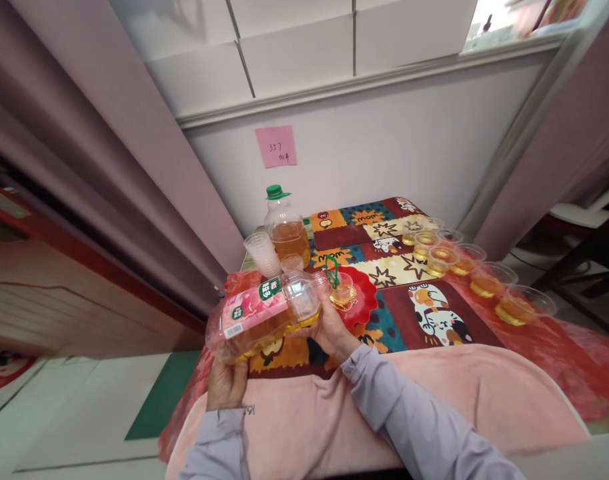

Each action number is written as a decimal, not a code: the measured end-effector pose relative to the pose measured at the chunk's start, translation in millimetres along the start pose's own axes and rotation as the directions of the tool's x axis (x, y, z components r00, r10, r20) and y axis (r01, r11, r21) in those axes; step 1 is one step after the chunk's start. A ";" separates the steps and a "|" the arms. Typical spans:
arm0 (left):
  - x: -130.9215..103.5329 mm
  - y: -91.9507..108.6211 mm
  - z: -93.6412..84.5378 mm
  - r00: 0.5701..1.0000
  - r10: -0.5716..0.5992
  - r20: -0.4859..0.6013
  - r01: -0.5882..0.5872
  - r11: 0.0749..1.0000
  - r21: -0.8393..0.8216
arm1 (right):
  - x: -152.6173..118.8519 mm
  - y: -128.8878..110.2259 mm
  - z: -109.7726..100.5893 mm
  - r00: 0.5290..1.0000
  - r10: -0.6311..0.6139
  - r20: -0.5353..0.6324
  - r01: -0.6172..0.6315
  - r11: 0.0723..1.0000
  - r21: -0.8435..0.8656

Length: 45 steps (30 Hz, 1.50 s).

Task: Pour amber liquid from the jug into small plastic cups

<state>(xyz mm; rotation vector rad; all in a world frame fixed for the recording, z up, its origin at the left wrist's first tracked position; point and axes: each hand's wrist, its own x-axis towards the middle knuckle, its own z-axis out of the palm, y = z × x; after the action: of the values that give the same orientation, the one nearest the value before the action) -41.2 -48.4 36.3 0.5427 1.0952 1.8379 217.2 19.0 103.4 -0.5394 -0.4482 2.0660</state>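
Note:
A large clear plastic bottle (257, 313) with a pink and green label lies tilted between both hands, its neck toward the right. Amber liquid shows along its lower side. My left hand (227, 385) supports the bottle's base from below. My right hand (330, 325) is wrapped round the neck end. Just beyond the neck, a clear plastic cup (342, 288) stands on a red scalloped plate (365, 300). A green handle-like loop (330, 269) shows by the cup. Whether liquid is leaving the mouth is hidden behind my right hand.
Behind stands a second bottle (290, 233) with a green cap, beside a stack of plastic cups (262, 253). Several cups of yellow liquid (515, 310) line the table's right side. A pink cloth (449, 387) covers the near edge; a patterned mat (399, 313) lies beyond.

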 end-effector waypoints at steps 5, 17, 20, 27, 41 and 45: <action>-3.0 -0.1 4.2 0.995 0.021 -0.095 -0.010 0.994 0.109 | 0.5 0.5 -0.4 1.000 -0.003 -0.006 0.003 1.000 0.009; -6.8 4.2 11.9 0.993 0.032 -0.114 -0.007 0.976 0.219 | -0.2 -0.4 -0.9 1.000 -0.007 0.017 0.007 1.000 -0.002; -9.0 5.5 13.6 0.993 0.003 -0.122 0.019 0.983 0.181 | 0.2 0.4 -2.0 1.000 -0.002 0.025 0.003 1.000 -0.018; -12.5 11.5 19.8 0.991 -0.027 -0.129 0.043 0.991 0.123 | 1.5 1.7 -4.3 0.999 0.001 0.038 0.000 0.999 -0.035; -34.3 20.2 58.7 0.996 0.063 0.061 -0.073 0.978 0.196 | -9.6 -23.2 10.1 0.985 -0.155 -0.076 0.130 0.957 -0.260; -37.1 17.6 62.8 0.997 0.044 0.067 -0.057 0.976 0.210 | -17.4 -32.3 18.0 0.974 -0.215 -0.068 0.169 0.895 -0.412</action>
<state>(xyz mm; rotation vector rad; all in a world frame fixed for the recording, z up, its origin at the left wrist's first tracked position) 14.4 -55.1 86.2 0.7534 1.2528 1.7455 238.4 18.6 138.4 -0.8171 -0.8389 1.7464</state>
